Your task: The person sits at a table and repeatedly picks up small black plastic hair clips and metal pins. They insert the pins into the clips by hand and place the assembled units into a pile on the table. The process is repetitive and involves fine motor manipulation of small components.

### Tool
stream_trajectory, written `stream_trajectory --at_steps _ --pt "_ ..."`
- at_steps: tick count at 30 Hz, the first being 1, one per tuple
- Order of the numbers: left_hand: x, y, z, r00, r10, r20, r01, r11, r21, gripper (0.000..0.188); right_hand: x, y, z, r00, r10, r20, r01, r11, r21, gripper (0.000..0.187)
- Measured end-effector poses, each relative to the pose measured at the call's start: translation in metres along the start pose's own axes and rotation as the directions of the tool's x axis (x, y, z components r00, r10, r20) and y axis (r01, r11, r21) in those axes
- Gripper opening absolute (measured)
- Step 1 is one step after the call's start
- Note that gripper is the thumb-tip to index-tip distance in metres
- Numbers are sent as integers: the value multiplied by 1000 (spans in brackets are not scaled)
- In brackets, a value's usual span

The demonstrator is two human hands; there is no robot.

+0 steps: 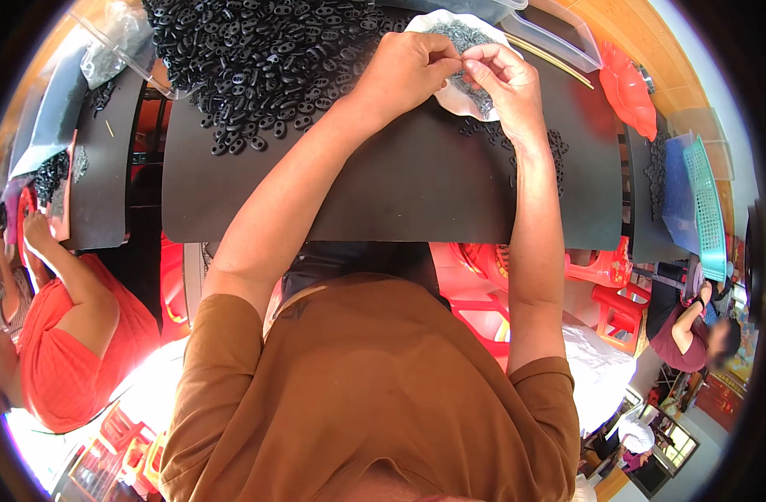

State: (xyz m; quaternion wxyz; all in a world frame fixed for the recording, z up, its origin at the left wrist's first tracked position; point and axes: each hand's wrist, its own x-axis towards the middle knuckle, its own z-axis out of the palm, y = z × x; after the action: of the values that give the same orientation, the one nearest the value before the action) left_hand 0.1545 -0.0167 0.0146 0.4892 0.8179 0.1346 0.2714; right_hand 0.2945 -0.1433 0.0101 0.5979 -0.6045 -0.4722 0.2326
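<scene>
Both hands meet above a white wavy-rimmed dish full of small greyish, see-through pieces. My left hand has its thumb and forefinger pinched together. Fingertip to fingertip with it, my right hand pinches too. Whatever sits between the fingertips is too small to make out. A big heap of black oval pieces with holes covers the back left of the dark table, reaching up to my left forearm. More small black pieces lie beside my right wrist.
Yellow sticks and a clear plastic tub lie right of the dish, near a red scalloped plate. Farther right stands a teal basket. People sit at side tables: one in red, another in maroon. Red stools stand behind.
</scene>
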Motion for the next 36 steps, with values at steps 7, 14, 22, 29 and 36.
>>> stream_trajectory --at_steps 7,14,22,29,36 --pt "3 -8 0 991 -110 70 123 970 -208 16 0 0 -3 997 -83 2 83 997 -4 8" --pt "1 -8 6 960 276 -56 -249 926 284 17 3 6 -6 994 57 -89 -43 988 146 10" --pt "-1 -11 6 976 210 -50 -191 947 258 13 1 7 -9 998 43 -52 -26 958 285 15" --pt "-3 -18 10 946 319 -51 -276 879 390 11 6 18 -22 990 136 -40 -83 785 614 15" --pt "-8 1 -3 973 179 -147 -166 981 96 14 3 16 -11 984 175 -19 -130 795 593 14"
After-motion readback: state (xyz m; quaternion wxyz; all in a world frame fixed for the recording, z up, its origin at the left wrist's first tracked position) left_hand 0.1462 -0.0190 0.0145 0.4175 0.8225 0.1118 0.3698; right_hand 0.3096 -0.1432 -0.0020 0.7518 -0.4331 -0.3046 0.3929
